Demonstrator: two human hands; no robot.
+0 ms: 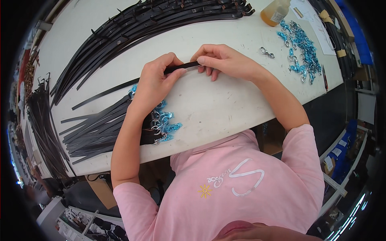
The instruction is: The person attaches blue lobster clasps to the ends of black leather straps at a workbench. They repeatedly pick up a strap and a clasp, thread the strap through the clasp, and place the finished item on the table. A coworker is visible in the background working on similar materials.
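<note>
A narrow black leather strap [106,93] runs slantwise over the white table, its upper end raised between my two hands. My left hand [160,76] pinches it between thumb and fingers, a short way below that end. At the end itself, my right hand [219,61] grips the strap with thumb and forefinger, the other fingers curled beneath. Under and beside my left forearm lies a pile of black straps [96,134]. Metal clasps wrapped in blue film [163,122] sit at that pile's right end.
Long black straps with loops [132,30] lie along the table's [225,108] far side. At the far right are a bottle of amber liquid [275,13], a heap of blue-wrapped clasps [304,48], one bare clasp [267,52] and a pen [324,78]. More straps [44,124] hang at the left edge.
</note>
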